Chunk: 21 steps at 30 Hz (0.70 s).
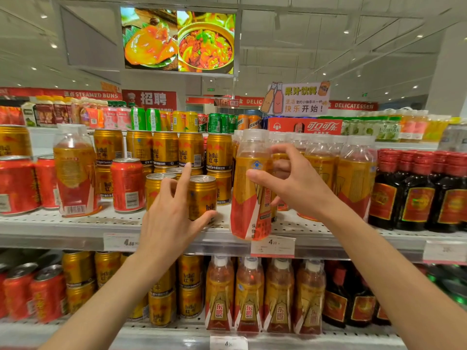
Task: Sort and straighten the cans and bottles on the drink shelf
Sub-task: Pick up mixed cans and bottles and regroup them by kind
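Observation:
On the middle shelf (63, 223), my left hand (171, 215) grips a gold Red Bull can (203, 195) at the front of the gold can stack (177, 150). Its thumb lies on the can's lower front and the index finger points up. My right hand (293, 183) holds an orange-and-red drink bottle (249, 195) with a clear top; the thumb is on its front, the fingers behind. The bottle's base hangs slightly past the shelf's front edge. More of the same bottles (353, 173) stand just right of it.
A stray bottle of the same kind (73, 173) stands among red cans (127, 185) at the left. Dark bottles with red caps (414, 193) fill the right end. The lower shelf (177, 334) holds more cans and bottles; price tags (273, 246) hang on the shelf edge.

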### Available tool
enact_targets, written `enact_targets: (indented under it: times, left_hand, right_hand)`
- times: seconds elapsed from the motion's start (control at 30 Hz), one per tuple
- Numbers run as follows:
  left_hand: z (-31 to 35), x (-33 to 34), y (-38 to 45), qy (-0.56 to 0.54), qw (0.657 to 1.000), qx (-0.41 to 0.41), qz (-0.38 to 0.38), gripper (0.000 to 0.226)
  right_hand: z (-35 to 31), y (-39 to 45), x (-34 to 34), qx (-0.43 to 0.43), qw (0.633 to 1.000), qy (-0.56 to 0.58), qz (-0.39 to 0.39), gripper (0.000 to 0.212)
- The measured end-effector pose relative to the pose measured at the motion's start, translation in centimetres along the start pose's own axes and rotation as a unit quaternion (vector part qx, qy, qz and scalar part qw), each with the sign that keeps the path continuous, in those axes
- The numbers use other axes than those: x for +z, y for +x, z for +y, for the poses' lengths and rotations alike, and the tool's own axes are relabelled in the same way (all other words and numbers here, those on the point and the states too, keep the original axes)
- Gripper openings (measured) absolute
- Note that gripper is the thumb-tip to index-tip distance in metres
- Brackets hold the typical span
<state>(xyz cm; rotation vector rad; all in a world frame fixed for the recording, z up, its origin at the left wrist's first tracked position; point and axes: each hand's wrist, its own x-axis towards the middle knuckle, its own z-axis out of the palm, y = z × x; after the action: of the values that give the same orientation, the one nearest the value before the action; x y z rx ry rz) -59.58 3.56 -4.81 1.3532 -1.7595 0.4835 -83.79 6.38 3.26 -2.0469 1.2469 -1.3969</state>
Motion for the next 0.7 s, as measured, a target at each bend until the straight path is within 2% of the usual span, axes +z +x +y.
enact_targets:
  times: [0.13, 0.43, 0.57, 0.7]
  left_hand:
    - [-0.7, -0.1, 0.7, -0.005, 0.999, 0.036, -0.02, 0.079]
    - [0.5, 1.3, 2.7, 0.065, 0.995, -0.026, -0.068, 0.086]
    - [0.1, 1.1, 2.1, -0.03, 0.998, -0.013, -0.044, 0.08]
    - [0.8, 0.8, 1.5, -0.15, 0.989, -0.009, -0.008, 0.05]
  right_hand:
    - [0.1, -0.1, -0.1, -0.005, 1.0, 0.0, -0.001, 0.063]
    - [0.0, -0.2, 0.1, -0.009, 1.0, 0.001, -0.002, 0.064]
    - [0.1, -0.5, -0.1, -0.009, 1.0, 0.006, 0.0, 0.059]
    - [0.2, -1.2, -1.4, 0.002, 1.0, 0.008, 0.0, 0.058]
